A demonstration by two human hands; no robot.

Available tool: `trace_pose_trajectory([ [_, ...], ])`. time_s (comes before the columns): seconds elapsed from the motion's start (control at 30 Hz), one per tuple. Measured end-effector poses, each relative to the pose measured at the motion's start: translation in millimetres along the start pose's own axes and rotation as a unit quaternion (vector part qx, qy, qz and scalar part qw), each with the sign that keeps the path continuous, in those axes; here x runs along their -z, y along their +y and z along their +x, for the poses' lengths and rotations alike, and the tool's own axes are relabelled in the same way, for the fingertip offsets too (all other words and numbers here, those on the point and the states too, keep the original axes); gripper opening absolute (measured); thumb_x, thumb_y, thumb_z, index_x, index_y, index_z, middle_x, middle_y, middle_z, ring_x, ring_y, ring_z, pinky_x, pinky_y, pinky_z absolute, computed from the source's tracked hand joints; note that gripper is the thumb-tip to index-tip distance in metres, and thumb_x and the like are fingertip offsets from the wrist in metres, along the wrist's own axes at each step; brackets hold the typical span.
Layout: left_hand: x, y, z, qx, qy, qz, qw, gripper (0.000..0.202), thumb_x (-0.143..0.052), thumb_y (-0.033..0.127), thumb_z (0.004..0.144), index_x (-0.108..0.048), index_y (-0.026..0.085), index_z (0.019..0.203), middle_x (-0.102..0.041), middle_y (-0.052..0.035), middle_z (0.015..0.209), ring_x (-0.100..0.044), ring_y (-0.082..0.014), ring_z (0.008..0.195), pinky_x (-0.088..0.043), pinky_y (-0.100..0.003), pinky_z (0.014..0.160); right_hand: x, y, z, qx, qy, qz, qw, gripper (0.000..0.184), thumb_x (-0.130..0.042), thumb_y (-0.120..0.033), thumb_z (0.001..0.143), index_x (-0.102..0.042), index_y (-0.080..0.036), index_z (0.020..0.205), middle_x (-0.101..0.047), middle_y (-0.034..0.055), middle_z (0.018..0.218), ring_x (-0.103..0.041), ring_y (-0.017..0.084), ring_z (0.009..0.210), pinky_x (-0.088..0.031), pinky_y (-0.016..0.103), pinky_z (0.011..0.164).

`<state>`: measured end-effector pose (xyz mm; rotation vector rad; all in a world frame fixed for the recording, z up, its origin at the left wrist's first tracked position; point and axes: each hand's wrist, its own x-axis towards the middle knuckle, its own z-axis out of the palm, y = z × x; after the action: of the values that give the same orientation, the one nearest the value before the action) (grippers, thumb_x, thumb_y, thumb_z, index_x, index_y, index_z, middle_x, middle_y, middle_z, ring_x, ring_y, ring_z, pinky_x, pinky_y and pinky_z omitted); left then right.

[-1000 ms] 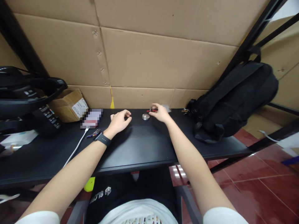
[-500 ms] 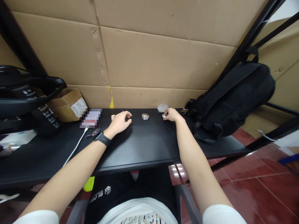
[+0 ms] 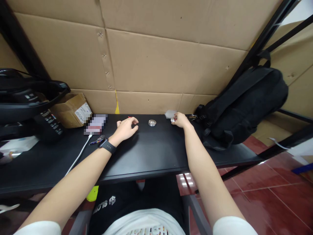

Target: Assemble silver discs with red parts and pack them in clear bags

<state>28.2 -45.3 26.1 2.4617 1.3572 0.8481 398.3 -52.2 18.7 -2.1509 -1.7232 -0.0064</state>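
My right hand (image 3: 181, 120) pinches a small round, shiny clear object (image 3: 173, 119) between thumb and fingers, at the back of the black desk. Part of it is covered by my fingertips, and its exact kind is too small to make out. Just behind it lies a translucent whitish piece (image 3: 170, 114). A shallow round container (image 3: 152, 122), clear or silvery, sits on the desk between my hands. My left hand (image 3: 126, 128) hovers or rests palm-down to its left, thumb and fingers apart, with nothing visible in it. A bit of something red (image 3: 129, 117) shows behind those fingers.
A blurred-out phone-like device (image 3: 95, 124) with a white cable (image 3: 79, 156) and a keyring (image 3: 97, 140) lie left of my left hand. Further left are a cardboard box (image 3: 70, 110) and black gear (image 3: 31, 104). A black backpack (image 3: 246, 101) leans at right. Cardboard panels (image 3: 171, 65) wall the back.
The small round object in my right hand has shifted slightly up and right and turned a little. My left hand and the container on the desk have stayed put.
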Motion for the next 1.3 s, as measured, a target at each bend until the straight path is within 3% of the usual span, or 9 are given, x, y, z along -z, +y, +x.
trace_pose_trajectory([
  [0.57,-2.2,-2.0,0.0,-0.012,-0.008,0.013,1.0,0.017,-0.062,0.031,0.087,-0.065,0.027,0.103,-0.077,-0.0037,0.112,-0.068,-0.0274,0.112,-0.035,-0.042,0.091,7.3,-9.5,-5.9,0.006,-0.063,-0.014,0.998,0.041,-0.092,-0.028,0.058,-0.077,-0.02,0.096,-0.078,0.0084,0.103,-0.074,0.024,0.097,-0.054,0.028,0.086],
  [0.97,-2.0,-0.9,-0.9,-0.017,-0.023,0.018,0.999,0.018,-0.062,0.031,0.086,-0.065,0.027,0.104,-0.076,-0.004,0.115,-0.067,-0.0278,0.113,-0.036,-0.041,0.091,8.7,-8.6,-5.7,0.019,-0.076,-0.001,0.997,0.042,-0.091,-0.027,0.059,-0.078,-0.02,0.099,-0.078,0.0064,0.099,-0.073,0.022,0.091,-0.053,0.026,0.082],
  [1.3,-1.9,1.9,-0.8,-0.015,-0.033,0.012,0.999,0.017,-0.063,0.03,0.086,-0.066,0.026,0.103,-0.075,-0.0034,0.116,-0.067,-0.0284,0.112,-0.035,-0.042,0.093,2.5,-6.8,-3.9,0.003,-0.034,-0.001,0.999,0.047,-0.09,-0.026,0.064,-0.076,-0.016,0.107,-0.076,0.0128,0.115,-0.072,0.025,0.105,-0.052,0.027,0.09],
])
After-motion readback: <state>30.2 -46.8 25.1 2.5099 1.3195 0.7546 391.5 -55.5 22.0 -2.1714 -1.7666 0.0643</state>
